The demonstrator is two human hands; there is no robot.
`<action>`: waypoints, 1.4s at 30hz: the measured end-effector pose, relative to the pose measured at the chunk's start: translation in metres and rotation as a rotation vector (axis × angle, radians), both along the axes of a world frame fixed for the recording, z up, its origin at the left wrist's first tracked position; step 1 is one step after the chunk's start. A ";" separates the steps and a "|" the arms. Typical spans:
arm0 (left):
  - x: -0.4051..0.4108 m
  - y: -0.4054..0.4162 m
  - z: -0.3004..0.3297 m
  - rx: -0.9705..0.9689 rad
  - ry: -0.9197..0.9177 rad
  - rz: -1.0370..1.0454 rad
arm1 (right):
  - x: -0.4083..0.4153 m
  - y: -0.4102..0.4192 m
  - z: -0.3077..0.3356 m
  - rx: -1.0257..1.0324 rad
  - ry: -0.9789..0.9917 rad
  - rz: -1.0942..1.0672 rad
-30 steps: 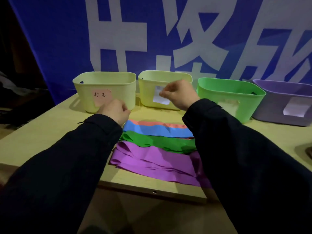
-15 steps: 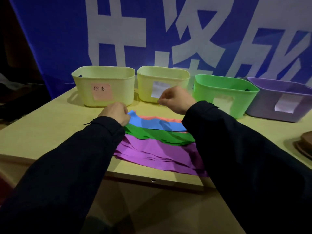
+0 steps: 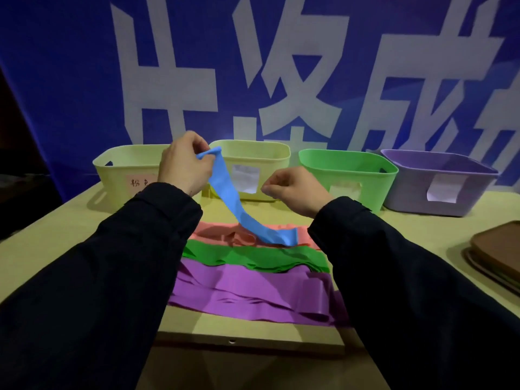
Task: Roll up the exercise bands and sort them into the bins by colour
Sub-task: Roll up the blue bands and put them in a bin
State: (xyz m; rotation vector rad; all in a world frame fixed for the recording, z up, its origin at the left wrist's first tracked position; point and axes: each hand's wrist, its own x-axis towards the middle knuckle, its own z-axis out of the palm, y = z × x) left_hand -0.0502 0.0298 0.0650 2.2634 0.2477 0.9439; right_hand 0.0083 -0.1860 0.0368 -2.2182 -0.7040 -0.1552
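On the left, the first yellow bin (image 3: 132,167) carries a pink label with handwritten characters, partly hidden by the sleeve. The left hand (image 3: 184,163) pinches one end of the blue band (image 3: 225,187) and holds it raised; its other end lies on the pink band (image 3: 222,230) on the desk (image 3: 56,229). The right hand (image 3: 295,190) is curled, near the band, and seems to hold nothing. The pinch is small, so the stretchy band may slip out. The other bins' labels cannot be read.
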 end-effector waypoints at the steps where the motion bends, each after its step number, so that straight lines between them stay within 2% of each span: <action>1: 0.000 0.000 0.004 -0.011 -0.058 0.007 | 0.000 -0.003 0.002 0.015 -0.003 0.000; 4: -0.001 -0.004 0.019 -0.085 -0.209 -0.060 | 0.001 -0.007 0.004 0.068 -0.003 -0.003; 8: -0.009 -0.022 0.045 -0.225 -0.359 -0.311 | 0.000 -0.008 0.023 0.382 0.040 0.075; 11: -0.009 -0.046 0.055 -0.179 -0.256 -0.525 | -0.010 -0.010 0.041 0.670 0.161 0.219; 13: -0.007 -0.061 0.052 -0.187 -0.188 -0.619 | -0.018 -0.012 0.047 0.771 0.155 0.275; 16: -0.005 -0.075 0.036 -0.260 -0.171 -0.655 | -0.024 -0.013 0.041 0.771 0.082 0.230; 25: 0.022 -0.096 -0.067 -0.781 0.032 -0.655 | -0.018 -0.029 -0.035 0.760 0.280 0.063; 31: 0.028 -0.095 -0.106 -0.708 0.023 -0.640 | -0.010 -0.033 -0.073 0.763 0.312 0.056; 36: 0.031 -0.097 -0.105 -0.855 0.010 -0.723 | 0.000 -0.034 -0.077 0.792 0.224 0.068; 42: 0.031 -0.097 -0.110 -0.784 0.012 -0.665 | -0.002 -0.034 -0.082 0.768 0.205 0.072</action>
